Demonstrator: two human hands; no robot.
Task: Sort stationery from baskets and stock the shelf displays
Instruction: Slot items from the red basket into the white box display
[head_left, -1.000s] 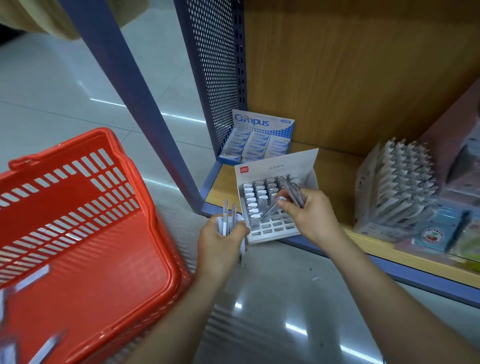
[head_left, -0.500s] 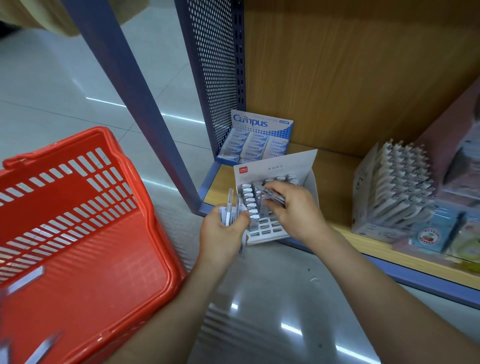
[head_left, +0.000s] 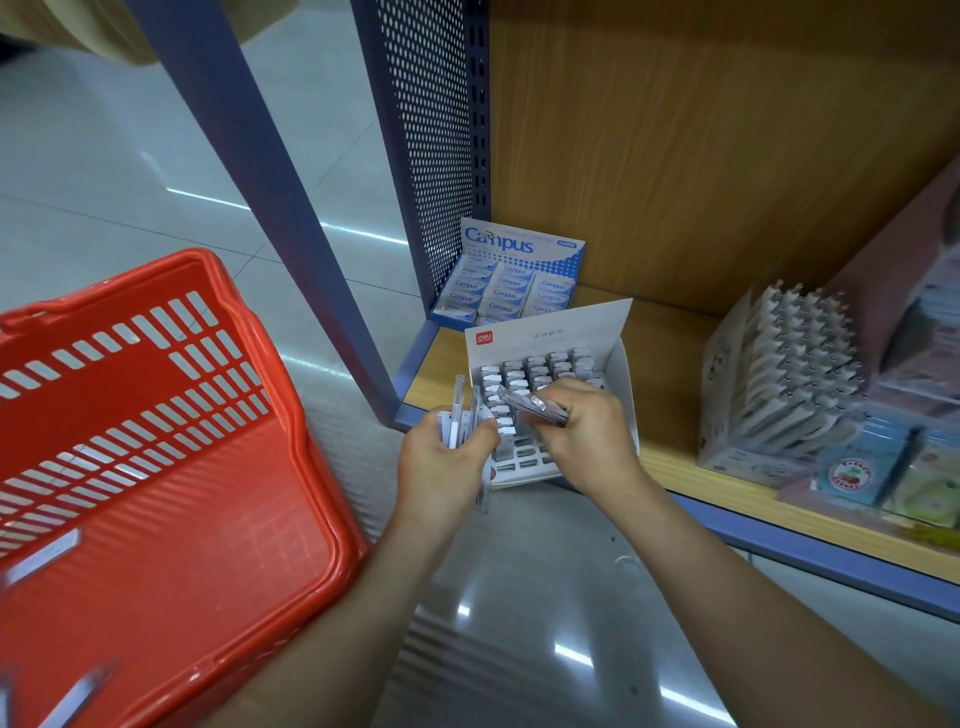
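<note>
- Left hand is seen curled round a pen bundle, which is held upright just off the front edge of the shelf and above the glossy tiled floor.
- Right hand is closed on a pen cluster, which is laid slantwise over the white display box with its ends pointed toward the left hand.
- The display box, made of card with a raised back flap, is set at the front left corner of the shelf, and its near end reaches the blue front lip.
- Its far rows are filled with grey-capped pens, while open slots of the grid are shown at the near end.
- Behind it, a blue Campus box is tucked against the perforated metal side panel.
- Bare wood-grained board is left between the display box and a tiered pen display to the right.
- A red plastic basket, slotted in its walls and ribbed on its bottom, is placed on the floor just beside the left forearm.
- A few grey items are seen inside it, too blurred to be named.
- A slanted blue post is seen between the basket and the shelf.
</note>
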